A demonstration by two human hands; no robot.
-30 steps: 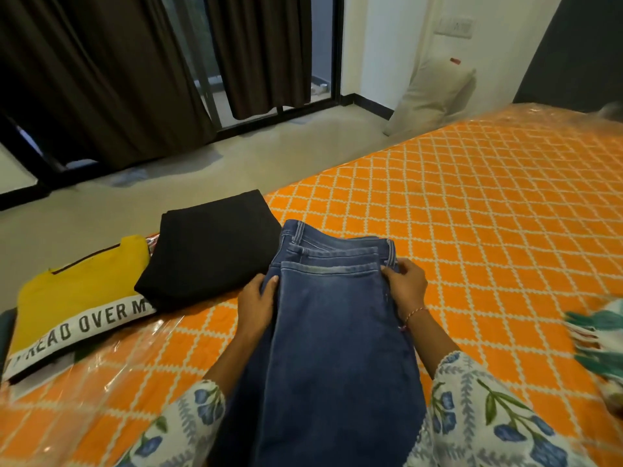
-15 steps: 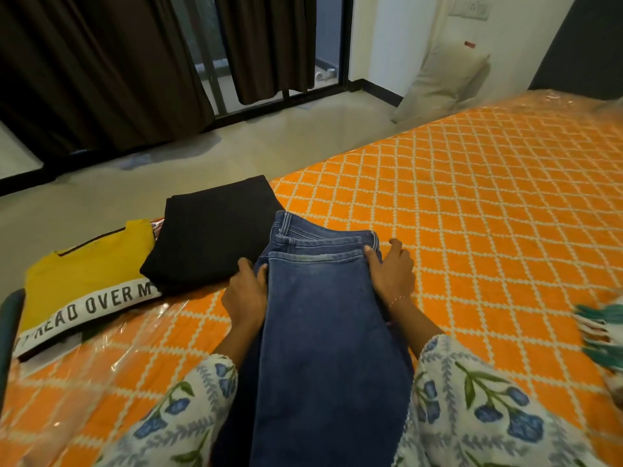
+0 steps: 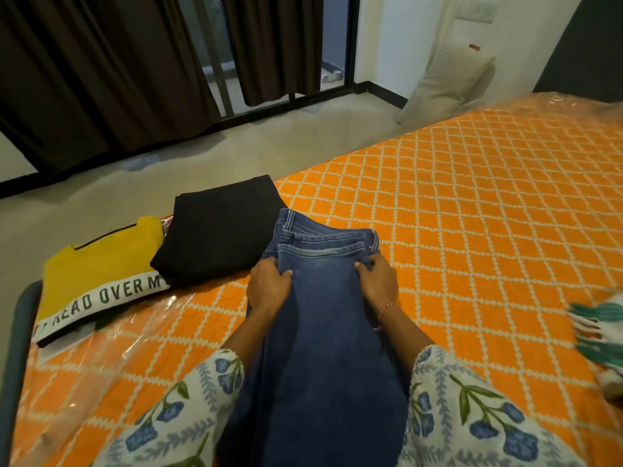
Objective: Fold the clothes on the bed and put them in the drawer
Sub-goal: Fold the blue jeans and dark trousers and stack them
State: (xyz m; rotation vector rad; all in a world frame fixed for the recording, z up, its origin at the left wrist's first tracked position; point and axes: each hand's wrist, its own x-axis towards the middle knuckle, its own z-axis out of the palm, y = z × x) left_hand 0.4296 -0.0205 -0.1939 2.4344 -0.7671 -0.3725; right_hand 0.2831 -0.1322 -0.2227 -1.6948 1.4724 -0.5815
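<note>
A pair of blue jeans (image 3: pixel 323 332) lies lengthwise on the orange patterned bed (image 3: pixel 472 230), folded along the legs, waistband pointing away from me. My left hand (image 3: pixel 268 288) grips the left edge of the jeans just below the waistband. On the right edge, at the same height, my right hand (image 3: pixel 379 283) holds the fabric with curled fingers. A folded black garment (image 3: pixel 219 230) sits to the left of the jeans, and a folded yellow shirt (image 3: pixel 101 264) with a white lettered band lies beyond it near the bed's corner.
A green and white cloth (image 3: pixel 600 335) lies at the bed's right edge of view. Clear plastic covers the near-left part of the bed. A pillow (image 3: pixel 451 85) leans on the far wall. Dark curtains (image 3: pixel 101 69) hang over the window; bare floor runs between.
Both hands have slid a little down from the waistband along the jeans' edges and closed tighter on the fabric. The jeans' top has shifted slightly; the folded piles have not moved.
</note>
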